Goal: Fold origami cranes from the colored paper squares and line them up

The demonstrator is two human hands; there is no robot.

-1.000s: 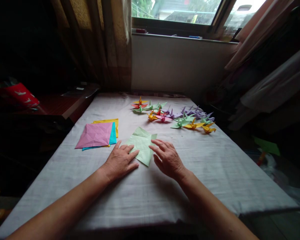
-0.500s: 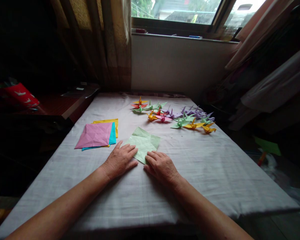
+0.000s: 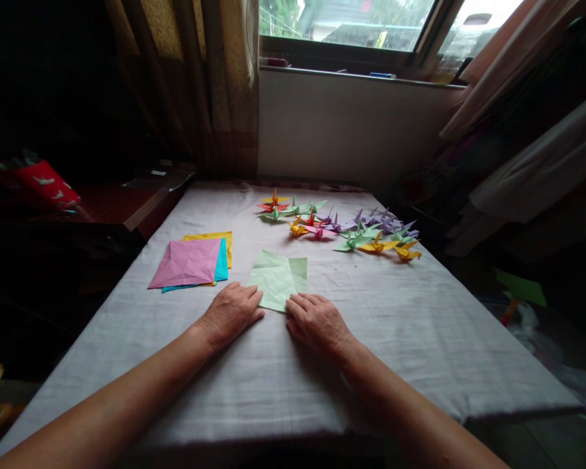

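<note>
While the left hand sits at the near left corner of the pale green sheet, the right hand covers the near right, both half curled, probably squaring and steadying it; thumb grip, can't tell. It's mid-table, creased paper stack leftward, folded cranes beyond, apparently kept out of the way.

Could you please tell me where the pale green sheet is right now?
In the head view, the pale green sheet lies right of the pink sheet, its near edge between the left hand and right hand.
</note>
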